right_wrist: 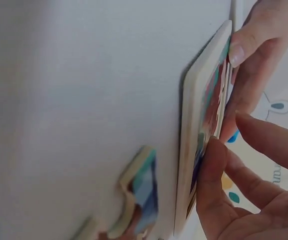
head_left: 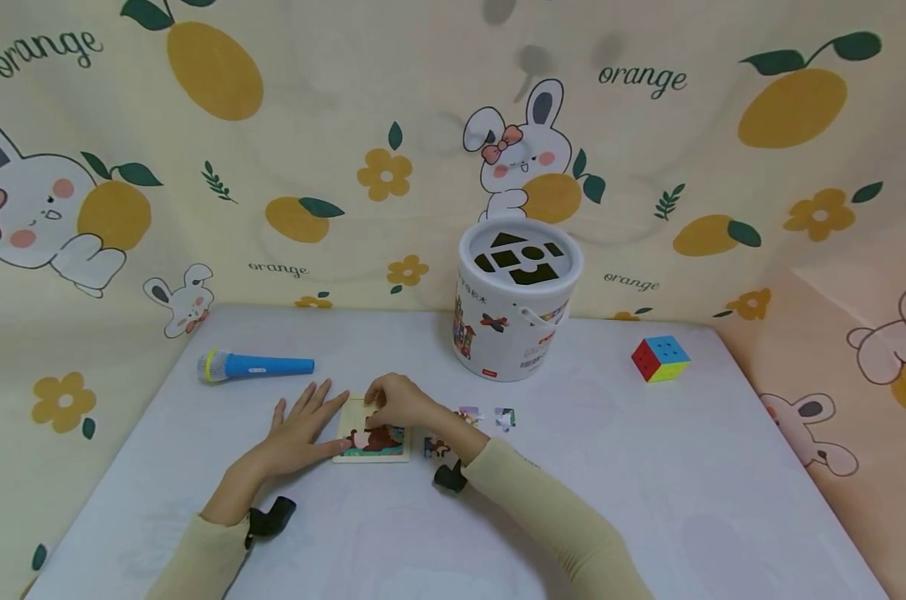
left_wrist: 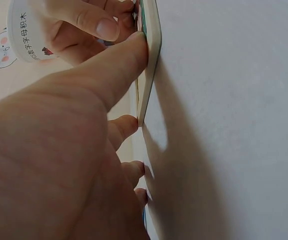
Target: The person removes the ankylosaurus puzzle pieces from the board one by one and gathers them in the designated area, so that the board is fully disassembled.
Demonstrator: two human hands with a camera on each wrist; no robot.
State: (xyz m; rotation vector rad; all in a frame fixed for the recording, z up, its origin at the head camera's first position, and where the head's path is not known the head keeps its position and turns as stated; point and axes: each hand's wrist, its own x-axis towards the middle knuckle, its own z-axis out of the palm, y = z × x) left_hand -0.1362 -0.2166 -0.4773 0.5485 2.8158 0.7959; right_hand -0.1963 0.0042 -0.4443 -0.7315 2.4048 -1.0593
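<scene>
Your left hand lay spread beside the puzzle board, fingers straight, with the thumb resting on the board's near left edge. Your right hand reached over the board, its fingers bent and their tips apart, one of them touching its surface. The two hands were close together. The board lay flat on the white table in front of you, with loose puzzle pieces just to its right. Beyond them stood a white bucket; a blue microphone lay farther left, and a colourful cube sat over on the right
</scene>
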